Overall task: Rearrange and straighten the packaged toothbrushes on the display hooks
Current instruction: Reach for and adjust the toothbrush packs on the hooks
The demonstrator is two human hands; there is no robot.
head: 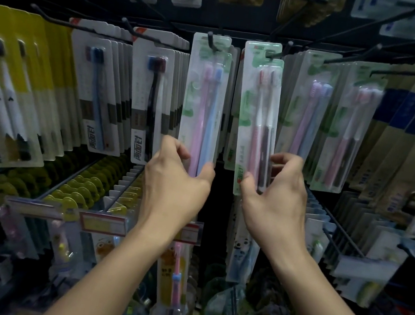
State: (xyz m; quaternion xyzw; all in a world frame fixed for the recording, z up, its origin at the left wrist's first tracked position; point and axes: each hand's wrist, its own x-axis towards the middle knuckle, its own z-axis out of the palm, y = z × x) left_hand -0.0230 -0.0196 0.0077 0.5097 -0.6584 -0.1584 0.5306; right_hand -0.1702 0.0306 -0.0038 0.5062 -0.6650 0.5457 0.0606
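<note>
The right hand (277, 193) pinched the lower end of the pink-and-dark toothbrush pack (259, 122), hanging tilted off vertical on its hook (280, 51), while the left hand (178, 177) gripped the upright pink-and-blue pack (204, 102) alongside.

Shop aisle, packaged toothbrushes (203, 107) on display hooks (211, 40), price tags (103, 223) along rails

Dim, bluish shop light surrounds you; the centre is sharp, while wide-angle bending and blur smear the edges, and deep shadow fills the lower corners.
</note>
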